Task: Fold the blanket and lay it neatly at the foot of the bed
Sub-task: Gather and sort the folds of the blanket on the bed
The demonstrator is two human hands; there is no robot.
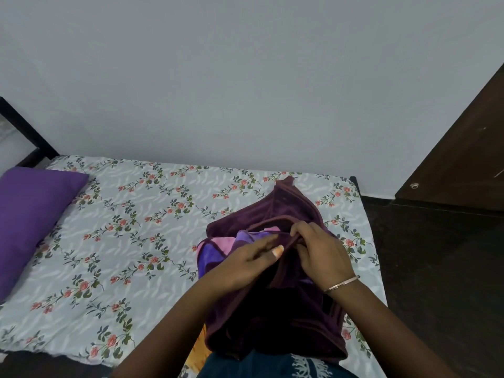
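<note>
Nearest the camera, a dark teal garment [261,364] fills the bottom edge, and the blanket [272,309] begins right against it. The blanket is a bunched, deep maroon mass with pink and violet patches showing at its left; its long axis runs from the person away toward the wall, ending in a narrow tip that points at the far edge of the bed [122,241]. It lies on the right part of the flowered sheet, close to the bed's right edge, beyond which the dark floor [436,268] begins.

Both hands meet at the blanket's middle. The left hand [245,263] pinches a maroon hem between thumb and extended fingers. The right hand [321,252], with a thin bangle [342,283] at the wrist, has its fingers curled over the same hem, gripping it just beside the left.

Left of the blanket the sheet lies open and flat up to a purple pillow [32,214] at the left edge. Beyond stand the pale wall [245,77] and a dark wooden door [463,145] at right.
</note>
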